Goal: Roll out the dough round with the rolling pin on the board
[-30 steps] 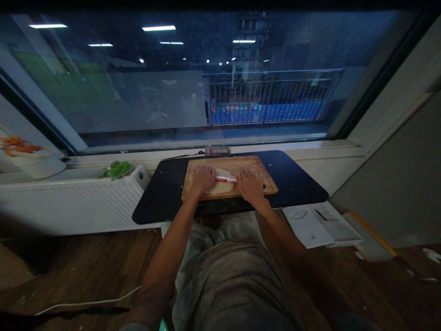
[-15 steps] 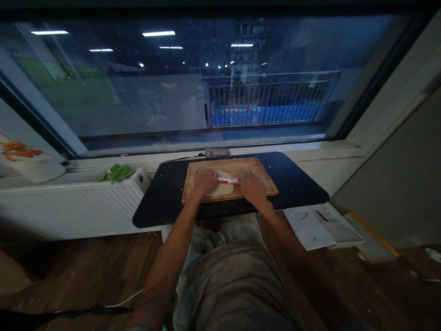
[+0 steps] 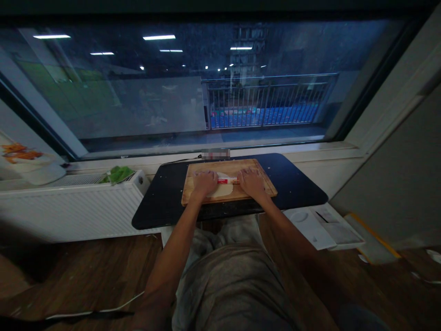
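A rolling pin (image 3: 228,180) with a red and white label lies across a thin, flat piece of dough (image 3: 220,190). My left hand (image 3: 206,182) is closed over the pin's left end, and my right hand (image 3: 251,180) is closed over its right end. Both hands cover parts of the pin and the left one hides some dough. Beneath the dough is a wooden cutting board (image 3: 263,187), set on a black tabletop (image 3: 296,188).
A window with a sill (image 3: 310,149) runs behind the table. At left, a white radiator (image 3: 86,207) carries a green cloth-like or leafy item (image 3: 119,174) and a white pot (image 3: 41,169). An open white box (image 3: 310,227) sits low at right.
The pin has turned, so its label shows a different face. It has shifted slightly away from me over the dough, with both hands still on its ends.
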A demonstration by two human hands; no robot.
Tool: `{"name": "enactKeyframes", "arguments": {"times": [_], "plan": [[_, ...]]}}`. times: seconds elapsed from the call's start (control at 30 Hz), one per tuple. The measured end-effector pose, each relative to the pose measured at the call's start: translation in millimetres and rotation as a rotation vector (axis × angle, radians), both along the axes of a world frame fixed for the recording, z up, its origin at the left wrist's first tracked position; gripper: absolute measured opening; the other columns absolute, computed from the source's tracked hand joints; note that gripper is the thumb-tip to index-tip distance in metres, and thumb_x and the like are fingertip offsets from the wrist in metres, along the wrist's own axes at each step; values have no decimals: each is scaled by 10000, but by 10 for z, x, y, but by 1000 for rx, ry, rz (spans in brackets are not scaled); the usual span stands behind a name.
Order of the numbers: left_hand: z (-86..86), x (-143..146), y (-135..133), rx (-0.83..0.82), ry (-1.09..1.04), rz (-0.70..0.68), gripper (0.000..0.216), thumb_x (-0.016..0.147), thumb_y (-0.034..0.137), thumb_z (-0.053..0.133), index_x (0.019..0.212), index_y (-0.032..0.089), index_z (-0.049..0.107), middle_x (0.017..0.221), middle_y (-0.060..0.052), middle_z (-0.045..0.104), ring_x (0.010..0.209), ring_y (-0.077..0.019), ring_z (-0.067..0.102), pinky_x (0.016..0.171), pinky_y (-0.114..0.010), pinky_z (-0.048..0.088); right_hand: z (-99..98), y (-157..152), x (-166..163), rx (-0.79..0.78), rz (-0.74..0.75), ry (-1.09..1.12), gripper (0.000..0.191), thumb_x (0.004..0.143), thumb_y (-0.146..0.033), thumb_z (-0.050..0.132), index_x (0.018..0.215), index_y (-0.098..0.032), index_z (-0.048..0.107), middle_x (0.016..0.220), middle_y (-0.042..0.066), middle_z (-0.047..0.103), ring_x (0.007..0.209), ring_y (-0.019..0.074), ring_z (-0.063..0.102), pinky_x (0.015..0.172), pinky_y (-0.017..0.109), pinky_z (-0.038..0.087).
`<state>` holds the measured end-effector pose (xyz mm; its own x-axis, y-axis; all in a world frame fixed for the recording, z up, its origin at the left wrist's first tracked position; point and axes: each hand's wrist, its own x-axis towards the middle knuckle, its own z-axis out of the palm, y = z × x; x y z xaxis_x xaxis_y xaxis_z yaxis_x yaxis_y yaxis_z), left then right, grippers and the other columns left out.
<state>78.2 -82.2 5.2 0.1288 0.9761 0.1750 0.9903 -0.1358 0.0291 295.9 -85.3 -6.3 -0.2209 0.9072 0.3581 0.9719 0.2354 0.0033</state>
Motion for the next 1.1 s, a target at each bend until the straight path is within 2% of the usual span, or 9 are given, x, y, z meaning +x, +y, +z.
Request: {"name": "enactKeyframes", "arguments": {"times": [0.1, 0.2, 0.3, 0.43, 0.6, 0.7, 0.9, 1.0, 1.1], "plan": [[-3, 17, -20, 2, 25, -23, 484, 1150, 283, 325, 1314, 123, 751, 1364, -238, 757, 1239, -376, 717, 1069, -548, 492, 108, 215, 12, -73, 38, -72, 470, 1177, -259, 345, 1362, -137, 760, 1408, 207, 767, 1426, 347, 632, 1231, 499, 402], [-5, 22, -26, 3, 33, -20, 489, 1152, 275, 314, 1313, 137, 755, 1369, -224, 757, 1237, -388, 723, 1034, -547, 513, 128, 231, 6, -82, 31, -74, 477, 1185, -257, 340, 1376, -122, 755, 1428, 217, 757, 1406, 333, 661, 1215, 470, 424], [2, 14, -11, 3, 29, -29, 505, 1157, 292, 308, 1287, 142, 773, 1346, -213, 770, 1215, -366, 735, 1024, -513, 516, 63, 36, 6, -56, 28, -44, 515, 1197, -269, 291, 1388, -108, 741, 1433, 216, 752, 1409, 323, 652, 1200, 440, 438], [-1, -9, 37, 0, 46, -62, 524, 1154, 293, 312, 1266, 106, 788, 1322, -233, 779, 1202, -353, 741, 1046, -492, 495, -99, -386, -24, 4, 10, 50, 568, 1211, -316, 240, 1420, -75, 709, 1444, 224, 747, 1367, 307, 661, 1189, 396, 444], [-57, -36, 90, 4, 95, -125, 495, 1142, 251, 332, 1315, 95, 768, 1356, -240, 766, 1241, -350, 728, 1087, -492, 471, -244, -676, -107, 99, 4, 111, 580, 1209, -353, 289, 1571, -17, 594, 1575, 249, 665, 1481, 335, 583, 1241, 431, 402], [-72, -53, 112, -3, 93, -133, 490, 1146, 252, 329, 1310, 98, 764, 1368, -243, 759, 1250, -360, 729, 1078, -497, 484, -195, -587, -95, 78, 5, 93, 553, 1209, -344, 294, 1508, -46, 651, 1536, 242, 693, 1437, 343, 610, 1225, 455, 412], [-12, -116, 156, -22, 73, -128, 471, 1166, 271, 330, 1309, 126, 754, 1339, -214, 781, 1242, -343, 744, 1043, -449, 520, -1, -180, 12, -2, 31, 33, 508, 1207, -315, 309, 1268, -122, 775, 1331, 215, 787, 1325, 345, 670, 1197, 478, 437], [-20, -150, 137, -10, 76, -148, 455, 1169, 260, 339, 1312, 122, 748, 1345, -215, 779, 1236, -341, 748, 1057, -459, 519, -29, -98, 38, -4, 83, 42, 499, 1198, -286, 317, 1293, -107, 772, 1337, 217, 790, 1326, 335, 682, 1197, 451, 455], [-83, -189, 34, 47, 42, -169, 462, 1175, 253, 323, 1291, 125, 753, 1371, -214, 774, 1268, -338, 734, 1091, -478, 507, -138, -184, 42, 43, 120, 96, 518, 1197, -284, 294, 1347, -110, 760, 1380, 197, 787, 1374, 331, 668, 1218, 445, 463]]}}
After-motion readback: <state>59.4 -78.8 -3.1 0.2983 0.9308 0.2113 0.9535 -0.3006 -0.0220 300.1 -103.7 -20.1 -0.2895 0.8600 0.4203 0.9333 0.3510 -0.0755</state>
